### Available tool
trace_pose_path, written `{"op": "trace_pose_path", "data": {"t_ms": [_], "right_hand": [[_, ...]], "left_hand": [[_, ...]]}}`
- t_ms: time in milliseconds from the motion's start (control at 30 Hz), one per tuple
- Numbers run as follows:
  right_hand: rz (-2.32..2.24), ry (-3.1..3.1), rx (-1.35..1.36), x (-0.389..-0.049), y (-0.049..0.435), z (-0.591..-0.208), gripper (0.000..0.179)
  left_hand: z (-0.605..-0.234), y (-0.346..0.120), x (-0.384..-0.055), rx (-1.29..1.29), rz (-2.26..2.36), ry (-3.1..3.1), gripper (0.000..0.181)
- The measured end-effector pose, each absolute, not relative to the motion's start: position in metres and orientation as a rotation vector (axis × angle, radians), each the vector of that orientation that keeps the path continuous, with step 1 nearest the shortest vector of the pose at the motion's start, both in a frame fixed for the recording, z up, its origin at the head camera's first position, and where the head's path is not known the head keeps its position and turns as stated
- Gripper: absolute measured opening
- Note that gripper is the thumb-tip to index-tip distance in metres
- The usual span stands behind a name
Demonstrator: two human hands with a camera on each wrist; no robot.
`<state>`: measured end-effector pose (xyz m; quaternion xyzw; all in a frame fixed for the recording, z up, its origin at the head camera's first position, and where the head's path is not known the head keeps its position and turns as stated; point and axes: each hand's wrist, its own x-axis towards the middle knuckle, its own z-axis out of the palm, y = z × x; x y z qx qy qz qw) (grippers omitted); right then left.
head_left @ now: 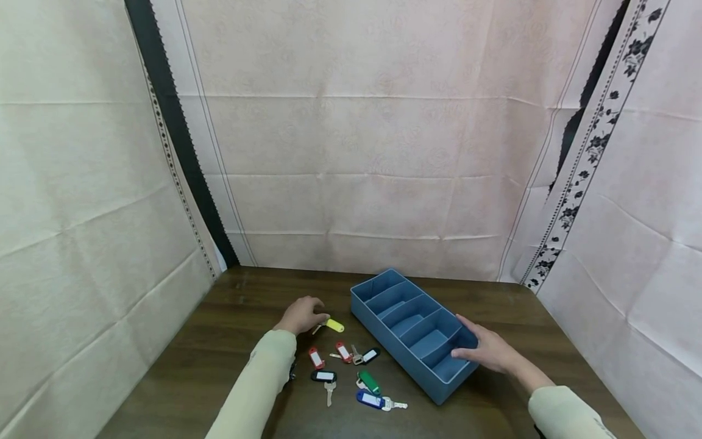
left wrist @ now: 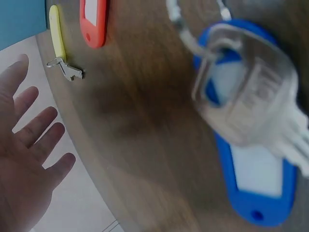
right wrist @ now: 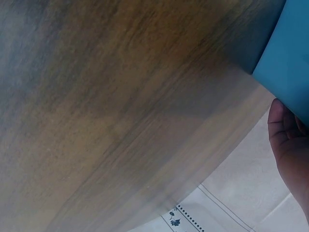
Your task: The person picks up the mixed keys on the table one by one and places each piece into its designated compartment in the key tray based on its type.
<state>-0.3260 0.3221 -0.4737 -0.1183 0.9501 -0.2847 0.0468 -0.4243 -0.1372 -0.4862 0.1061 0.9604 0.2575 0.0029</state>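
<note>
Blue key tag (left wrist: pixel 253 171) is super close in the left wrist view. Yellow key tag (head_left: pixel 335 325) lies roughly crosswise just right of the loosely spread left hand (head_left: pixel 301 316), the closer one; right hand (head_left: pixel 488 349) grips the box (head_left: pixel 392 342) at its near end.

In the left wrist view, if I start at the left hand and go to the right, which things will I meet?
Left hand → yellow key tag → red key tag → blue key tag.

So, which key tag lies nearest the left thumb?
The yellow tag, just by the left hand; the red tags, black tags, green tag and blue tag lie farther off.
</note>
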Motion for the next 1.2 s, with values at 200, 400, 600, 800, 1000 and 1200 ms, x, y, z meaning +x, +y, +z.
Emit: {"op": "trace_pose_path", "data": {"t_ms": [200, 400, 600, 800, 1000, 1200], "right_hand": [[-0.869, 2.897, -0.357, -0.327, 0.322, -0.473, 0.093], [-0.882, 2.886, -0.351, -0.327, 0.32, -0.473, 0.093], [-0.888, 2.882, -0.347, -0.326, 0.318, -0.471, 0.093], [-0.874, 2.891, -0.35, -0.327, 0.319, -0.472, 0.093], [-0.882, 2.888, -0.348, -0.328, 0.322, -0.474, 0.093], [-0.884, 2.888, -0.336, -0.327, 0.323, -0.475, 0.093]], "left_hand": [[-0.488, -0.133, -0.427, 0.309, 0.803, 2.998, 0.031], [-0.489, -0.132, -0.425, 0.3, 0.799, 3.011, 0.024], [-0.489, -0.131, -0.424, 0.324, 0.791, 3.022, 0.02], [-0.494, -0.129, -0.429, 0.298, 0.754, 3.017, 0.011], [-0.494, -0.126, -0.43, 0.298, 0.718, 3.029, 0.009], [-0.494, -0.124, -0.431, 0.295, 0.721, 3.006, 0.011]]}}
